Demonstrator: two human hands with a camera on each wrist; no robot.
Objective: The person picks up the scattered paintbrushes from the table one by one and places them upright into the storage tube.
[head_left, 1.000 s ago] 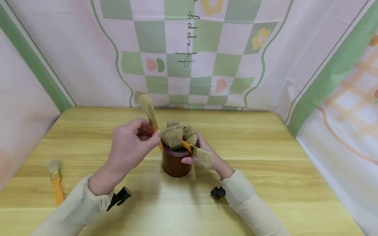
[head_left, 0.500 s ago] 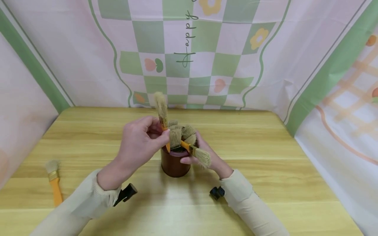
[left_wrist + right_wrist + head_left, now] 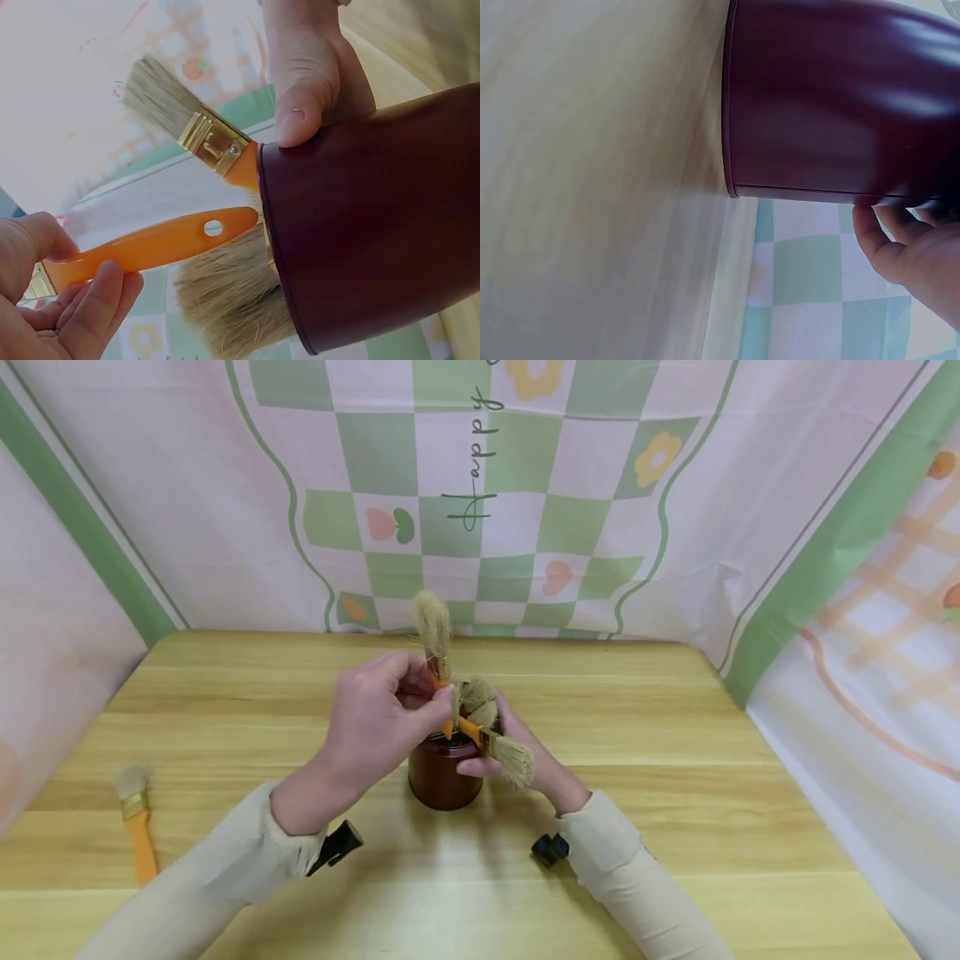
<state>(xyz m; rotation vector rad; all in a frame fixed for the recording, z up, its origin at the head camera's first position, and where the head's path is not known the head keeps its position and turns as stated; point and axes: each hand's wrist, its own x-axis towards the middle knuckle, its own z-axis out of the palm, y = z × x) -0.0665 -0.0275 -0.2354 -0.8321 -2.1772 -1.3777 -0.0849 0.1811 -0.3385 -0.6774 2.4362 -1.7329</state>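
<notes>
A paintbrush (image 3: 433,625) is pinched between the thumb and fingers of my left hand (image 3: 367,722), bristles up. Its orange handle (image 3: 169,240) points down at the mouth of a dark red-brown pot (image 3: 444,782); in the left wrist view the tip lies at the rim. The pot stands upright on the table. My right hand (image 3: 553,777) holds it from the right side, the thumb (image 3: 301,120) near the rim and the fingers (image 3: 889,251) against the wall. Several brushes fill the pot, bristles out; one brush (image 3: 513,758) leans out over the right hand.
Another orange-handled paintbrush (image 3: 138,827) lies on the wooden table (image 3: 675,843) at the left. A patterned cloth (image 3: 517,518) hangs behind the table's far edge, with more cloth at both sides. Black wrist cameras (image 3: 336,845) sit under the cuffs.
My left hand has carried its paintbrush rightward, from beside the pot to over its mouth. The right hand and the pot have stayed in place.
</notes>
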